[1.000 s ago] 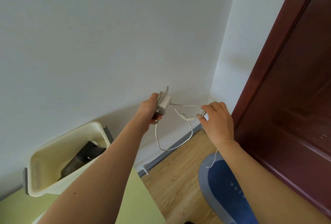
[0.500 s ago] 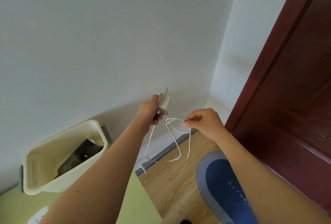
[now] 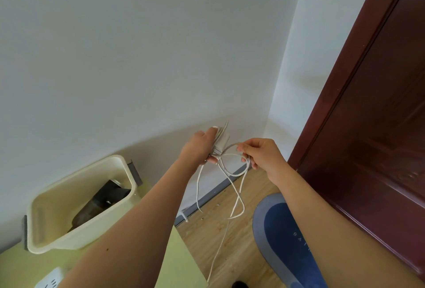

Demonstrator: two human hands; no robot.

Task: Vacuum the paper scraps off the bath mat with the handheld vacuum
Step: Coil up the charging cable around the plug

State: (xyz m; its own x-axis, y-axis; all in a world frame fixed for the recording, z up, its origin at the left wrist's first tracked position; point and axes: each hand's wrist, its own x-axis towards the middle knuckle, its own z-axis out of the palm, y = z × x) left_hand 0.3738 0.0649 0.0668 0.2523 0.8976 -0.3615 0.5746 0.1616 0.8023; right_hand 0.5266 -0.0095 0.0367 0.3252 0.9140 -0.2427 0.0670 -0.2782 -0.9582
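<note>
Left grip (image 3: 200, 147) clamps charger (image 3: 222, 141) — bath mat (image 3: 279, 237) below right.

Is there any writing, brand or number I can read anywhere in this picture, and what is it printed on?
"BAT": pale letters on the dark blue middle of the bath mat; the right forearm covers the rest of the word.
White power strip at the bottom left edge: no marking can be read.
White charger and its cable, the cream bin, the brown door: no text visible.
</note>
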